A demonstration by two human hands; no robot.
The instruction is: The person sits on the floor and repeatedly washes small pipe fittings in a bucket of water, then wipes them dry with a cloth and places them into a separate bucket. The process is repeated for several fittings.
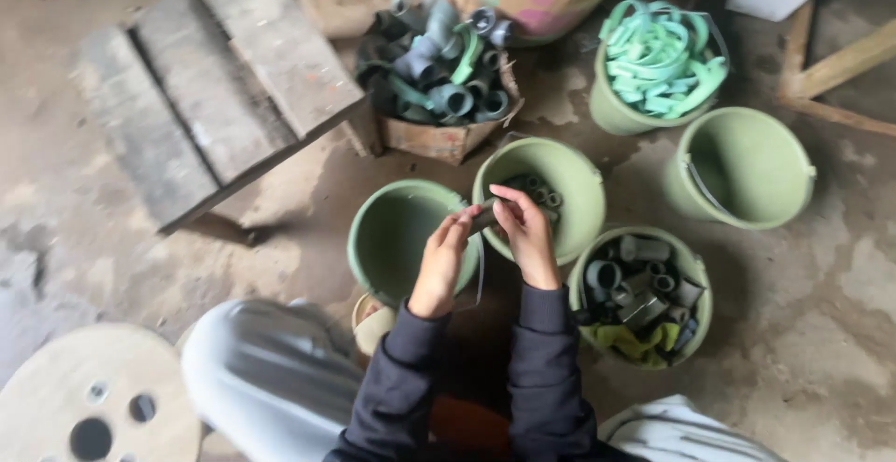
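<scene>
— Head view is showing what, at the centre of the frame?

— Both hands are meeting over the buckets. The left hand (pixel 441 259) and the right hand (pixel 525 229) are sharing a small dark tube piece (pixel 484 214), each grip closing on one end of it.

— Where is that piece sitting?

— It is hovering between the empty green bucket (pixel 397 229) and the green bucket with a few tubes (pixel 577 175).

— And around them?

— A bucket of dark pipe pieces (pixel 689 266) is standing at lower right, a cardboard box of fittings (pixel 446 137) above, a bucket of green strips (pixel 616 115) at upper right.
</scene>
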